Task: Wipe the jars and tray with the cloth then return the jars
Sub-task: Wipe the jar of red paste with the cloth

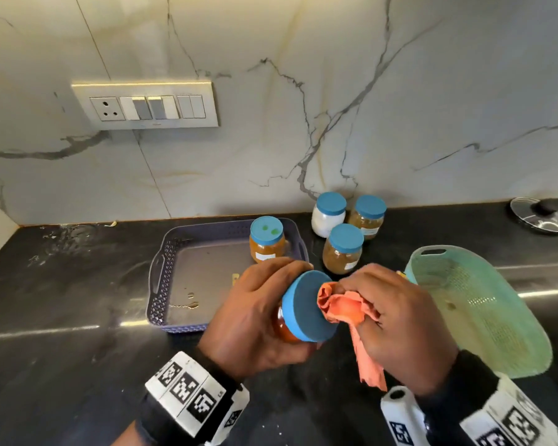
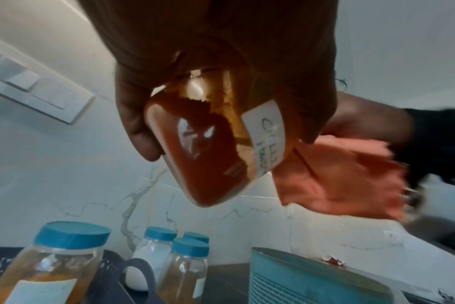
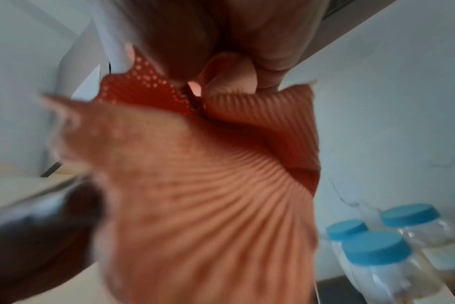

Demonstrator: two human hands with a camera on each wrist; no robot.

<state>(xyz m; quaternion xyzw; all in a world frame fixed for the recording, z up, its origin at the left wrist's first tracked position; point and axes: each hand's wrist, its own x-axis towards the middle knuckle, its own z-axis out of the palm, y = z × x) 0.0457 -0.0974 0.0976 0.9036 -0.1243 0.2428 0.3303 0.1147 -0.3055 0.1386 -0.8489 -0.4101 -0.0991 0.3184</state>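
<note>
My left hand (image 1: 258,317) grips a jar of red chilli powder (image 2: 205,144), tilted so its blue lid (image 1: 306,305) faces my right hand. My right hand (image 1: 397,320) holds a bunched orange cloth (image 1: 345,309) against that lid; the cloth (image 3: 208,195) fills the right wrist view. A dark purple tray (image 1: 165,268) lies on the black counter with one yellow-filled, blue-lidded jar (image 1: 267,239) in its far right corner. Three more blue-lidded jars stand outside it to the right: a white-filled one (image 1: 329,214) and two brown-filled ones (image 1: 368,217), (image 1: 343,249).
A pale green perforated basket (image 1: 484,310) lies on the counter close to my right hand. A glass pot lid (image 1: 540,215) rests at the far right. A switch panel (image 1: 145,104) is on the marble wall. Crumbs and smears (image 1: 187,304) mark the tray floor.
</note>
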